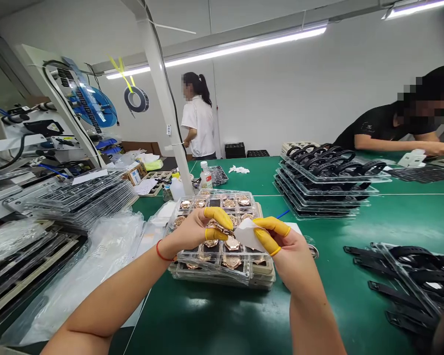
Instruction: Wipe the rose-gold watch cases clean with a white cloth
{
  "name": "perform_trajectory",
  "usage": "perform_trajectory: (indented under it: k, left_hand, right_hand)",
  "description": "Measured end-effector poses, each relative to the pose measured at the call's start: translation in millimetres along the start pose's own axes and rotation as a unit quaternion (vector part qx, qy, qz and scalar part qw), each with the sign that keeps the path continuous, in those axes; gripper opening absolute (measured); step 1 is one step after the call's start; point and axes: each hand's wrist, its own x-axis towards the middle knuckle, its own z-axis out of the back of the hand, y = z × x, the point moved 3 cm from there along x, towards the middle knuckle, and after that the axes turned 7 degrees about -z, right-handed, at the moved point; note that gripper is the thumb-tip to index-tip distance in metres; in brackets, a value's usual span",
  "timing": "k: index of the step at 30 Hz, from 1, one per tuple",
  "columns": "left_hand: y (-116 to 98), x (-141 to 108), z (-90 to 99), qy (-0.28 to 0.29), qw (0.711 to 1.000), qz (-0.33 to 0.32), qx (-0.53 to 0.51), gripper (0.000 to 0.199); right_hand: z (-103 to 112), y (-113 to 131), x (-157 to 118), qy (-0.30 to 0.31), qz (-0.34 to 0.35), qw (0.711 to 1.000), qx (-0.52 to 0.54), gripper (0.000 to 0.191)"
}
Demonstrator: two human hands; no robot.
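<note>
My left hand (203, 227), with yellow finger covers and a red string at the wrist, pinches a rose-gold watch case (221, 228) seen edge-on. Close to its right, my right hand (276, 236), also in yellow finger covers, grips a white cloth (248, 233) between thumb and fingers. The cloth's left edge meets the watch case. Below both hands lies a stack of clear trays (222, 257) whose compartments hold several rose-gold watch cases (232, 260).
Stacked trays of black straps (325, 185) stand at the back right, loose straps (395, 291) at the right. Plastic bags (107, 246) and more trays (85, 199) lie left. A white post (166, 98) rises behind. One person stands behind; another leans in at right.
</note>
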Motion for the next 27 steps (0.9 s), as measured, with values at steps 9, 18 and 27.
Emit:
perform_trajectory:
  k: [9,18,27]
  left_hand:
    - [68,42,73.3,-0.1,0.912,0.142,0.37,0.031]
    - [125,63,87.4,-0.019,0.845,0.195,0.498,0.027]
    - [109,78,73.7,0.053,0.828,0.143,0.54,0.031]
  right_hand:
    - [39,8,5,-0.183,0.04,0.981,0.048,0.024]
    - [52,11,10,-0.209,0.026,0.977,0.04,0.027]
    - [55,10,14,-0.205,0.031,0.977,0.038,0.031]
